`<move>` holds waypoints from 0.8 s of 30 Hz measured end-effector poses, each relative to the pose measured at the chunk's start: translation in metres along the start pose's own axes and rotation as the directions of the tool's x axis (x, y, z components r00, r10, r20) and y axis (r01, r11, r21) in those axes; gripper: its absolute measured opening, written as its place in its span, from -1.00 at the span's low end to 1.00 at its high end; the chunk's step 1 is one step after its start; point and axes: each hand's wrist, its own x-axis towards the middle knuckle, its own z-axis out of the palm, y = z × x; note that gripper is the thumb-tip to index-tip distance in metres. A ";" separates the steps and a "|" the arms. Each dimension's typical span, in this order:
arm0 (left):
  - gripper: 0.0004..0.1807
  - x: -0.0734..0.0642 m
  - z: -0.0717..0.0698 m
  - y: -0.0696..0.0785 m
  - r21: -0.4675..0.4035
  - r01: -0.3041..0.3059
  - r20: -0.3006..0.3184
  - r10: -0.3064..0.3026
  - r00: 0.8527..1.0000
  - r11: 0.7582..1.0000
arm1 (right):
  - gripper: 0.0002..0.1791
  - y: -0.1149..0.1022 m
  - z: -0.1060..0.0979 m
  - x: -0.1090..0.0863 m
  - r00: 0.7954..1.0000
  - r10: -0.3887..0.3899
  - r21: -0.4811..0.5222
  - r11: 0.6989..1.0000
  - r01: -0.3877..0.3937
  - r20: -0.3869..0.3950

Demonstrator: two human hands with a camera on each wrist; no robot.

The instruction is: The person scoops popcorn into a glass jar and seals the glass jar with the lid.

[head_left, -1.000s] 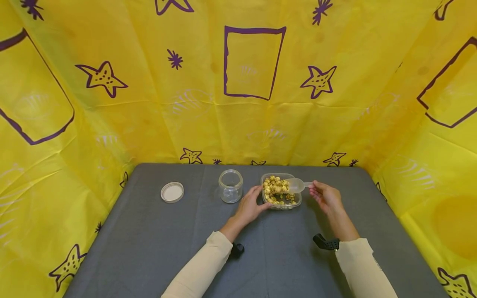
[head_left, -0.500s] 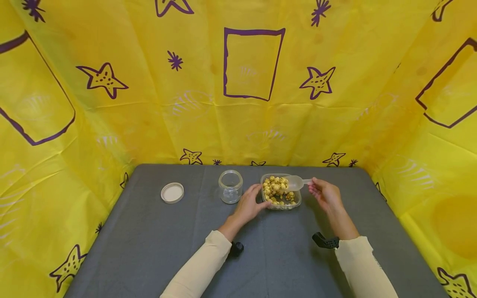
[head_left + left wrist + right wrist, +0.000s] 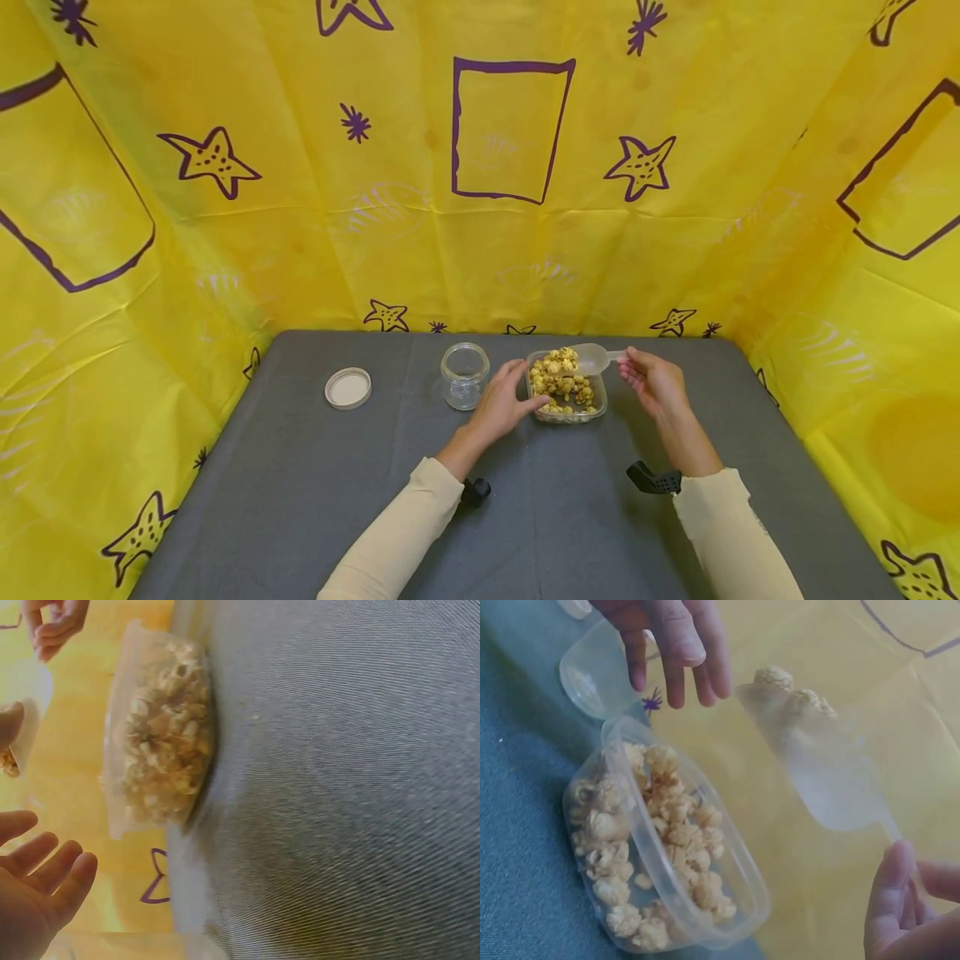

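My right hand (image 3: 657, 387) pinches the handle of a translucent plastic scoop (image 3: 592, 359). Caramel popcorn (image 3: 774, 678) lies in the scoop, which is raised above a clear plastic container (image 3: 759, 896) in the right wrist view. More popcorn (image 3: 166, 742) fills part of that container, standing on the table. My left hand (image 3: 498, 406) is held by the container's left side with its fingers loosely extended. In both wrist views a gap shows between those fingers and the container. To the left of this hand stands an uncovered clear jar (image 3: 465, 377).
A round white lid (image 3: 348, 389) lies on the grey-covered table (image 3: 322, 483), left of the jar. Yellow patterned cloth (image 3: 510, 250) rises behind the table and along both sides. A small crumb (image 3: 256, 717) sits on the tabletop near the container.
The scoop, loaded with popcorn, has risen out of the container and shifted slightly back. My left hand has come off the container's side a little.
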 end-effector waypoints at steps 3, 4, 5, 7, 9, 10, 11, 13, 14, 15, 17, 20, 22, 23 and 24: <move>-0.20 0.000 -0.004 0.003 0.004 -0.004 0.003 0.004 1.000 1.000 | -0.69 -0.002 0.003 0.000 1.000 0.005 0.004 1.000 -0.005 0.001; -0.19 0.000 -0.006 0.004 0.007 -0.008 0.002 0.008 1.000 1.000 | -0.68 -0.003 0.004 0.000 1.000 0.007 0.009 1.000 -0.007 0.004; -0.18 0.001 -0.007 0.005 0.013 -0.008 0.000 0.008 1.000 1.000 | -0.69 -0.004 0.005 0.001 1.000 0.009 0.009 1.000 -0.009 0.002; -0.18 0.001 -0.010 0.007 0.019 -0.008 -0.003 0.008 1.000 1.000 | -0.69 -0.006 0.008 0.001 1.000 0.009 0.011 1.000 -0.009 0.004; -0.16 0.002 -0.013 0.010 0.024 -0.010 -0.009 0.011 1.000 1.000 | -0.71 -0.008 0.010 0.001 1.000 0.008 0.016 1.000 -0.008 0.005; -0.16 0.002 -0.015 0.011 0.023 -0.014 -0.013 0.015 1.000 1.000 | -0.72 -0.009 0.011 0.001 1.000 0.007 0.019 1.000 -0.007 0.005; -0.16 0.002 -0.016 0.012 0.022 -0.017 -0.017 0.017 1.000 1.000 | -0.73 -0.010 0.012 0.001 1.000 0.006 0.023 1.000 -0.006 0.006; -0.17 0.002 -0.020 0.014 0.021 -0.019 -0.022 0.019 1.000 1.000 | -0.71 -0.011 0.013 0.002 1.000 0.006 0.032 0.999 -0.006 0.020; -0.17 0.002 -0.022 0.014 0.019 -0.020 -0.023 0.021 1.000 1.000 | -0.70 -0.011 0.014 0.002 1.000 0.005 0.037 0.999 -0.006 0.026; -0.17 0.001 -0.024 0.015 0.019 -0.021 -0.022 0.021 1.000 1.000 | -0.69 -0.011 0.015 0.002 1.000 0.003 0.041 0.999 -0.004 0.029; -0.17 0.001 -0.028 0.016 0.023 -0.027 -0.022 0.027 0.999 0.999 | -0.67 -0.012 0.017 0.002 0.999 0.004 0.049 0.999 -0.006 0.034; -0.15 0.000 -0.035 0.016 0.031 -0.032 -0.030 0.033 0.999 0.999 | -0.67 -0.011 0.021 0.003 0.999 0.009 0.056 0.998 -0.012 0.039; -0.16 -0.001 -0.039 0.015 0.036 -0.037 -0.046 0.039 0.998 0.999 | -0.67 -0.011 0.026 0.004 0.999 0.010 0.057 0.998 -0.013 0.041; -0.16 -0.001 -0.041 0.014 0.038 -0.039 -0.056 0.041 0.998 0.999 | -0.66 -0.010 0.027 0.004 0.999 0.013 0.062 0.998 -0.016 0.049; -0.16 -0.001 -0.044 0.013 0.041 -0.038 -0.065 0.041 0.997 0.998 | -0.65 -0.010 0.029 0.005 0.999 0.012 0.057 0.998 -0.015 0.053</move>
